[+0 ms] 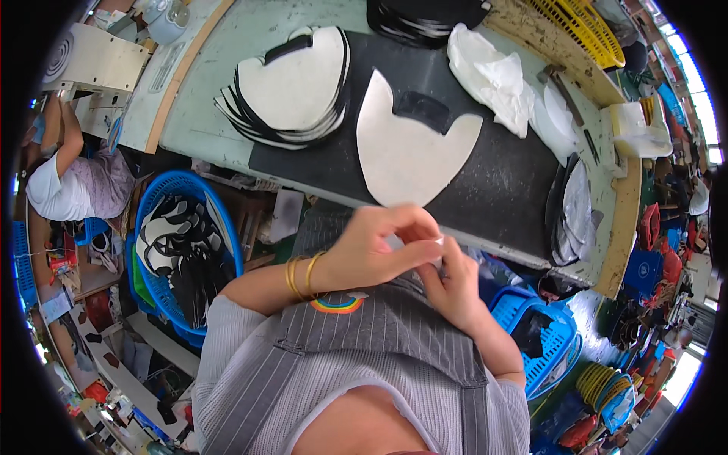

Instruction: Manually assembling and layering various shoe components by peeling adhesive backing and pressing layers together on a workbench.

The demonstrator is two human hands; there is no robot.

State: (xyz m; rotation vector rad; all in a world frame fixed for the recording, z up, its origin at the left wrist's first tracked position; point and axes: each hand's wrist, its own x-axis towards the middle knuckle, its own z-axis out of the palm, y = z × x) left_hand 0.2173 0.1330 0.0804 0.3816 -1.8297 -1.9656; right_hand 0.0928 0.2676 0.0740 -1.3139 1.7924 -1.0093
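My left hand (390,246), with gold bangles at its wrist, and my right hand (457,284) meet in front of my apron, just off the table's near edge. Their fingers are pinched together around a tiny white bit, too small to name. Just beyond them, a white U-shaped cut piece (413,163) lies flat on the black mat (500,182), touched by neither hand as far as I can see. A black strip (425,111) sits in its notch. To the left is a fanned stack of similar white pieces (292,91) with dark edges.
Crumpled white plastic (493,80) and a dark stack (572,212) lie on the table's right side. Blue baskets (542,349) flank me; the left one (236,239) holds black and white pieces. A yellow crate (584,34) stands at the back. Another person (80,174) sits far left.
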